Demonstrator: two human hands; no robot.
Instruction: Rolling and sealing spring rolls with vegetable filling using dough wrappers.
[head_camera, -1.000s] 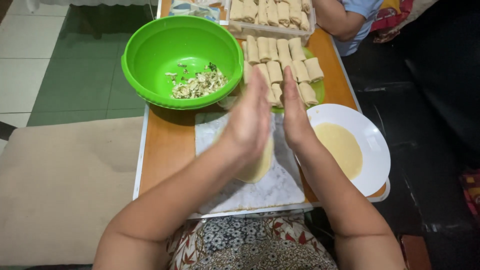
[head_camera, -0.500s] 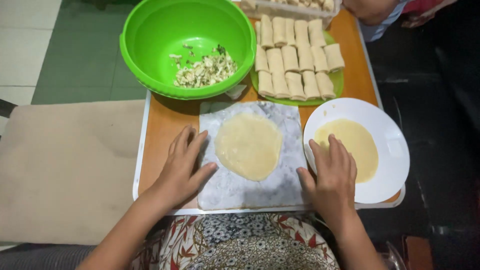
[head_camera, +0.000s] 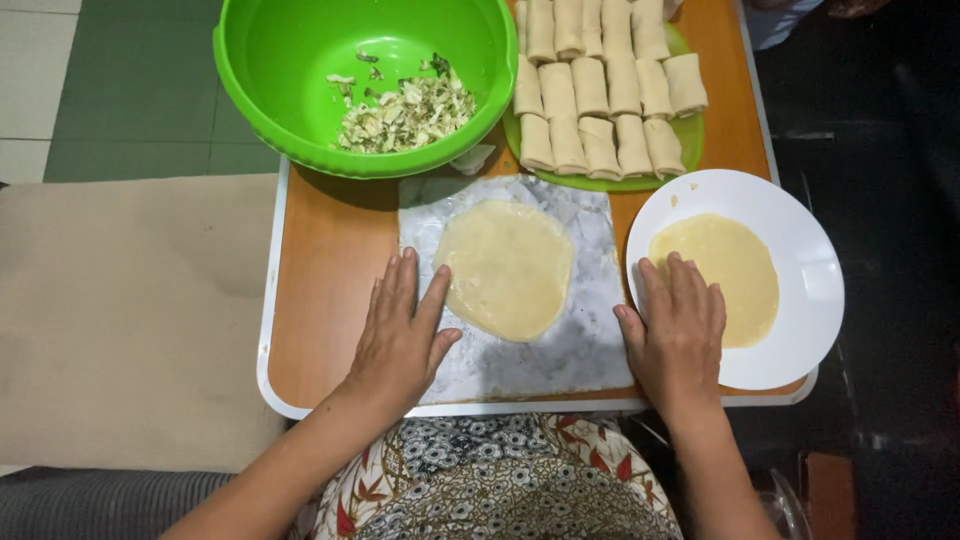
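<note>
Left fingertips (head_camera: 441, 272) beside wrapper (head_camera: 507, 268)

Single head-worn view, close, straight down over the small orange table (head_camera: 330, 260) before the lap.

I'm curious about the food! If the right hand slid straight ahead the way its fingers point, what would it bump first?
Probably the pale wrapper on the white plate; the right hand already lies over the plate's rim.
</note>
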